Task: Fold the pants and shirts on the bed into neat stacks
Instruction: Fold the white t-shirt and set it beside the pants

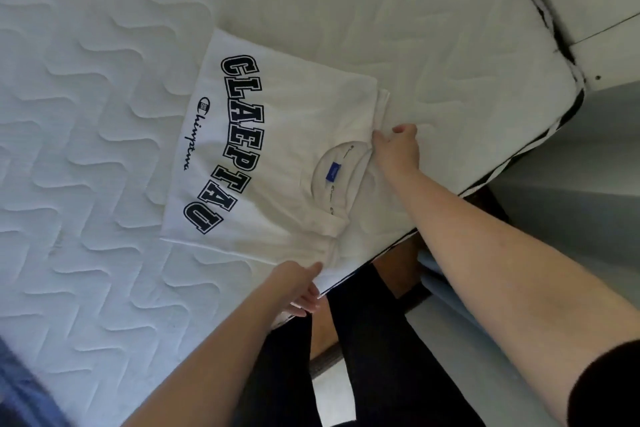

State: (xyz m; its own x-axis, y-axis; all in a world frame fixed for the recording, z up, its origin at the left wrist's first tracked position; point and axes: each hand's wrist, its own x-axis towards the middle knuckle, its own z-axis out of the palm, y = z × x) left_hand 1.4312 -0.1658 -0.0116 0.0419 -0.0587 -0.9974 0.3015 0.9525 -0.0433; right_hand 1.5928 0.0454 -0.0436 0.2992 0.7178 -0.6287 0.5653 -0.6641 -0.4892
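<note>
A blurred blue cloth (20, 388) lies at the near left corner of the white quilted mattress (86, 97). In the middle lies the folded white cotton shirt (294, 156), collar toward the near edge, navy block letters "CLAEPTAU" running across it. The left hand (298, 288) pinches its near-left edge; the right hand (398, 146) grips fabric beside the blue neck label (334, 171).

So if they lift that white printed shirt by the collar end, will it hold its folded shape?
Probably not. The white shirt looks like soft cloth, wrinkling where the right hand pinches it, so it would likely droop. It seems light. The quilted mattress might drag on it if pushed.
</note>
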